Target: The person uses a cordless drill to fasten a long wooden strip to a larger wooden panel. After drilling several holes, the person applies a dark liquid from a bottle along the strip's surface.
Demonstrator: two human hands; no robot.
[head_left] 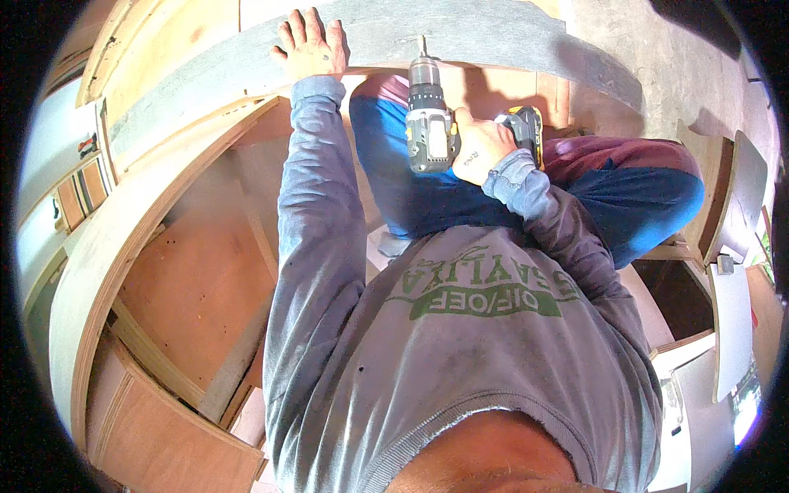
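My right hand [481, 146] is wrapped round the grip of a cordless drill [427, 123], black and grey with a yellow-marked battery [526, 127] at its base. The drill points away from me, and its bit [422, 45] reaches a long grey board [370, 41]. Whether the tip touches the board or stays just above it, I cannot tell. Flat on the same board, to the left of the drill, lies my left hand [311, 49] with its fingers spread and nothing in them.
Curved plywood framing [115, 271] with an open bay rises at my left. A plywood panel [164, 444] lies at the lower left. At the right stand pale panels [731, 329] beside a dark opening [674, 296]. Concrete floor [657, 57] shows at the far right.
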